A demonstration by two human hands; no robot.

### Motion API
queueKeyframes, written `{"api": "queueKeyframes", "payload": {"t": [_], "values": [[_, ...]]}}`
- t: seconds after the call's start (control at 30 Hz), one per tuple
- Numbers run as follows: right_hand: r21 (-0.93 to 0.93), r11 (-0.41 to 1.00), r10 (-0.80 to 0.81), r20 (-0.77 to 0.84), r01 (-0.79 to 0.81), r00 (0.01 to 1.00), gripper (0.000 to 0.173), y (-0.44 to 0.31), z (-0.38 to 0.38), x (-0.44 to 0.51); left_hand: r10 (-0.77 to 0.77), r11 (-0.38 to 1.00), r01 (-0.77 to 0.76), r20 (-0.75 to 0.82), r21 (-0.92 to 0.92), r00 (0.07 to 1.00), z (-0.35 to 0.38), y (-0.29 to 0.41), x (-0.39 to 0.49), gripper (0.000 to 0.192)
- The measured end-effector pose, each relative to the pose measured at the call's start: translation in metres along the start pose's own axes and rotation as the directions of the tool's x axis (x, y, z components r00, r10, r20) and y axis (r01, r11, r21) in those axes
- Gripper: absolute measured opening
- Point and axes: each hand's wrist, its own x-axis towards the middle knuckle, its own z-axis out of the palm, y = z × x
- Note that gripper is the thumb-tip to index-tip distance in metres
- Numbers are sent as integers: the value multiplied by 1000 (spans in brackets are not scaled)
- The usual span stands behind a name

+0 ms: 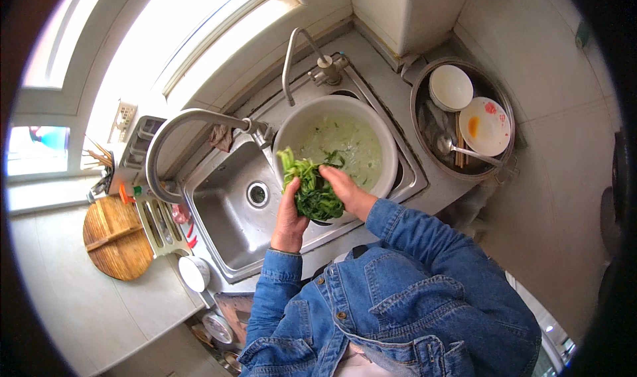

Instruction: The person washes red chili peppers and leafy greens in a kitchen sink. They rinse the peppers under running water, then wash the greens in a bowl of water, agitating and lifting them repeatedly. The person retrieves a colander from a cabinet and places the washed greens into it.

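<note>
A bunch of leafy greens (316, 190) is held between both palms, above the near left rim of a large white basin (390, 170). My left hand (289, 215) grips its left side, thumb up along the pale stems. On the other side my right hand (348, 190) presses against the dark leaves. Cloudy greenish water (348, 143) with loose leaf bits fills part of the basin, which stands over the right bowl of a steel double sink. Most fingers of both hands are hidden behind the greens.
The left sink bowl (224, 218) has a drain (258, 194). A curved faucet (169, 123) arches over its far left corner; a thinner tap (288, 63) rises behind the basin. Bowls and a spoon sit in a metal pan (423, 143) at right. A round wooden board (117, 247) is at left.
</note>
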Motion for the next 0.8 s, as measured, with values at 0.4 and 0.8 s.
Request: {"api": "queueKeyframes", "payload": {"t": [0.4, 0.8], "values": [[-622, 729, -39, 379, 286, 924, 36, -32, -7, 35, -16, 998, 17, -14, 65, 1000, -10, 20, 3, 41], [-954, 154, -132, -277, -257, 952, 58, -42, -105, 145, 147, 988, -142, -76, 64, 986, -2, 59, -26, 41]]}}
